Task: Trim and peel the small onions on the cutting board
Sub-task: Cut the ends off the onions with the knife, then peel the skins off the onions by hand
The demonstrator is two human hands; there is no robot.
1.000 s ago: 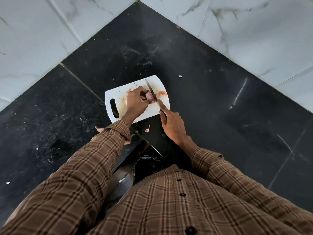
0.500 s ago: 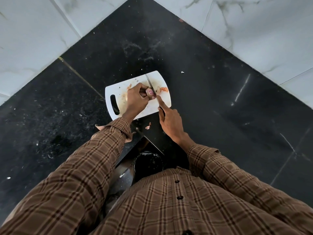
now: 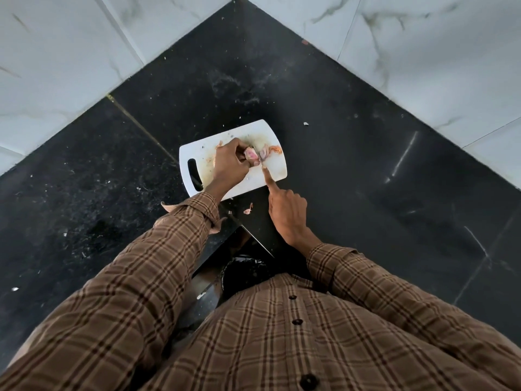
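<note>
**Inspector:** State of each grip?

**Assistant:** The left hand (image 3: 229, 165) is curled round a small pink onion (image 3: 251, 155), pinching it just above the white cutting board (image 3: 272, 170). The right hand (image 3: 287, 213) has its index finger stretched forward, the tip touching the board just right of the left grip; the other fingers are folded under. Whether they hold a knife I cannot tell, as no blade shows in this view.

**Inspector:** Anything beyond the grips?

**Assistant:** Just past the onion, touching the board's far right corner area, lie pale and orange peelings (image 3: 270, 150). One loose skin scrap (image 3: 248, 209) sits on the black tabletop (image 3: 366, 179), near the right hand and off the board.

**Inspector:** Containers?

**Assistant:** A dark round bin (image 3: 245, 273) stands below the tabletop edge, close to the person's body. Its contents are too dark to make out.

**Inspector:** Advice for the step in hand?

**Assistant:** In my judgement the onion is partly peeled. Keep it pinched low over the board so skin drops there, lift skin from the trimmed end, and keep fingertips behind any edge.
</note>
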